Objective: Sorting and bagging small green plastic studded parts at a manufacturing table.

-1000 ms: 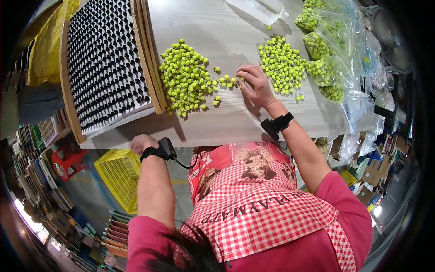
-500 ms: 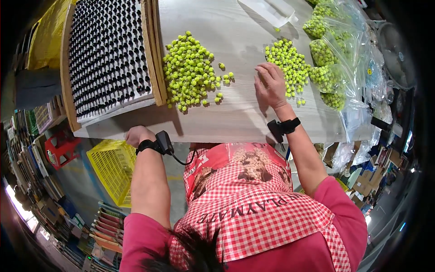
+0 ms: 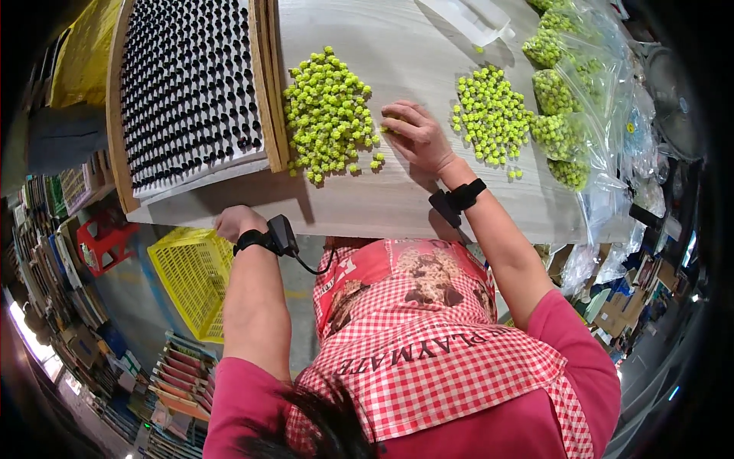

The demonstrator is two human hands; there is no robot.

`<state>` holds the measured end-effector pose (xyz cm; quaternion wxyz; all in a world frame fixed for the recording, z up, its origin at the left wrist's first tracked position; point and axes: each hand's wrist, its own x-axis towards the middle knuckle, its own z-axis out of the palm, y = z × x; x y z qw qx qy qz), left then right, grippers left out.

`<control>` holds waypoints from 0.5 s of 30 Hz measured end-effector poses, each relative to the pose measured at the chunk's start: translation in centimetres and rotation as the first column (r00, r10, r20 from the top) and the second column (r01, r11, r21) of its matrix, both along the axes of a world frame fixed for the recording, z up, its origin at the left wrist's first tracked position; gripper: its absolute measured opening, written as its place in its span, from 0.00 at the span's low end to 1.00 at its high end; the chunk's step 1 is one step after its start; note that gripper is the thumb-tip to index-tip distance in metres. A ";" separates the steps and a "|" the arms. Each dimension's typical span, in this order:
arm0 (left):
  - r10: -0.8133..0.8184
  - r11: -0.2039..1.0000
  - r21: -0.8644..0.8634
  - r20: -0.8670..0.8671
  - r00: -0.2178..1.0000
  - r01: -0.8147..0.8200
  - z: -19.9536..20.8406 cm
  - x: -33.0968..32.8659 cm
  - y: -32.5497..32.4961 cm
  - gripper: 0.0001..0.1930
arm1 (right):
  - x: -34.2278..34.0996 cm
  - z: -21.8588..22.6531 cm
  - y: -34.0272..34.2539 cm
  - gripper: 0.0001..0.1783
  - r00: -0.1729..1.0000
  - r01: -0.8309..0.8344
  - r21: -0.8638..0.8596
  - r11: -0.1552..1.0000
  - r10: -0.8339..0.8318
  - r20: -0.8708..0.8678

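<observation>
Two heaps of small yellow-green knobbly pieces lie on the pale table: a larger left heap and a flatter right heap. Between them, at the larger heap's right edge, my right hand rests palm down with bent fingers apart. A little green shows at its fingertips, where loose pieces are partly covered. By the table's front edge, my left hand is curled closed. Its fingertips are hidden, so what it may hold does not show. Left of the larger heap stands a wood-framed white board with rows of black pegs.
Clear plastic bags of similar green pieces line the table's right side. A translucent white tray lies at the back. Below the table are a yellow crate and a red stool on the floor at left.
My right hand has moved left from the flatter heap to the larger heap's edge, over loose pieces there. My left hand stays by the front edge. The whole view has shifted slightly.
</observation>
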<state>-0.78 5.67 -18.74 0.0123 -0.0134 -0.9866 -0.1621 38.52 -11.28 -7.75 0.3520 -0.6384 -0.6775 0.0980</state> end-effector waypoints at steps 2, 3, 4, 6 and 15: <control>-0.001 1.000 0.029 -0.128 0.992 0.005 0.2 0.6 -0.3 0.21 | 0.4 -0.2 -0.3 0.13 0.999 0.038 0.015 0.999 -0.037 -0.012; 0.029 0.998 0.066 -0.090 0.996 -0.023 0.3 0.3 0.0 0.21 | 0.4 0.2 -0.7 0.11 0.997 0.079 -0.008 0.997 -0.079 0.006; 0.058 0.993 0.102 -0.051 0.997 -0.053 0.5 0.0 0.0 0.20 | 0.7 0.7 -1.0 0.11 0.997 0.075 -0.008 0.997 -0.075 0.005; 0.039 0.996 0.085 0.015 0.999 -0.040 1.9 1.8 0.2 0.20 | 2.1 1.2 -2.4 0.11 0.961 0.205 -0.008 0.979 -0.199 0.194; -0.023 0.999 0.027 0.028 0.999 0.022 3.4 2.3 -0.3 0.21 | 2.6 1.8 -5.4 0.22 0.899 0.330 -0.080 0.941 -0.287 0.330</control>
